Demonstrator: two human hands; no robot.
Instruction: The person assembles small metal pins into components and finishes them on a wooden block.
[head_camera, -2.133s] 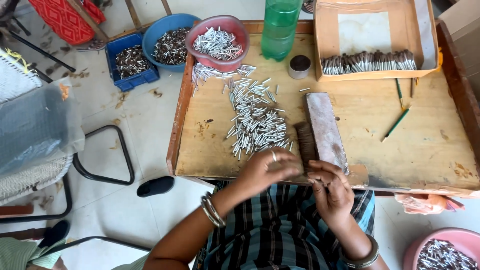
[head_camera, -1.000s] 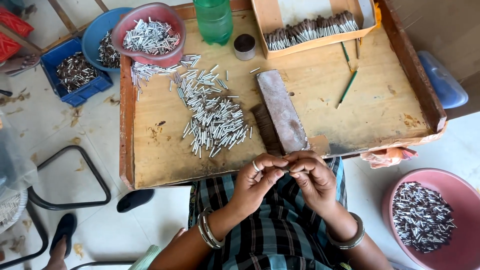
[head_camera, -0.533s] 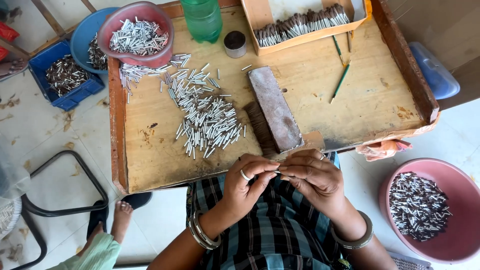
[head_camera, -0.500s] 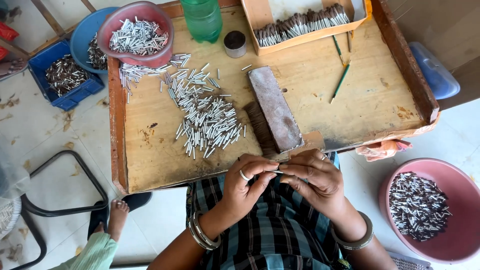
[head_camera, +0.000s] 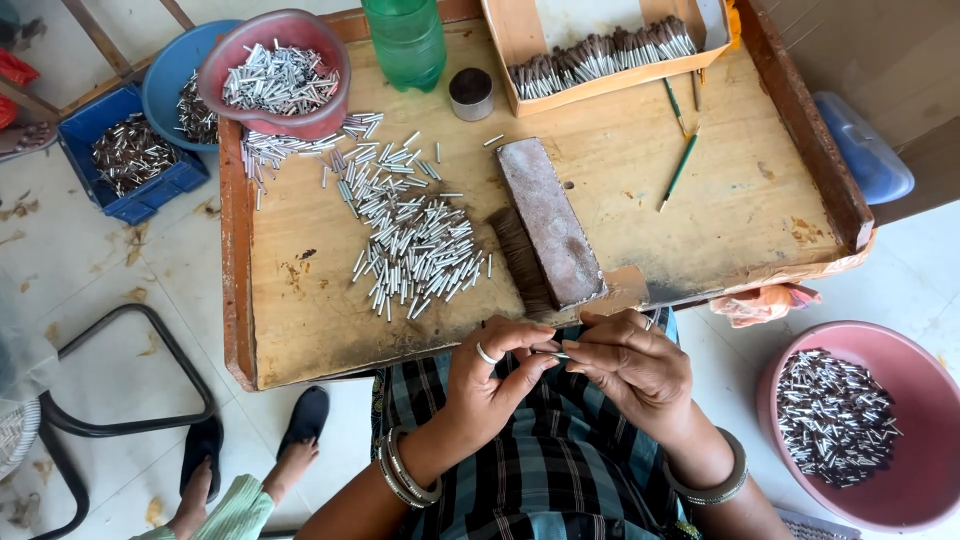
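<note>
Working a single small metal tube (head_camera: 556, 354) between the fingertips of both hands, the person is sitting at the near edge of a low wooden table (head_camera: 300, 330), in the lower middle of the frame. The left hand (head_camera: 487, 378) is curling its thumb and forefinger onto the tube's left end, a ring showing on one finger and bangles on the wrist. The right hand (head_camera: 632, 368) is pinching the other end from the opposite side, fingers bent and knuckles facing up, so both hands are grasping the same piece just above a checked garment. The step in hand looks like fitting or checking one tube; the tube's details are too small to tell. The next move probably calls for a steady fine pinch and a free hand for the loose pile of tubes (head_camera: 415, 235) lying at centre left on the table. A long flat block (head_camera: 549, 222) is lying beside that pile, and a pink basin (head_camera: 900, 500) of tubes is sitting at lower right.
</note>
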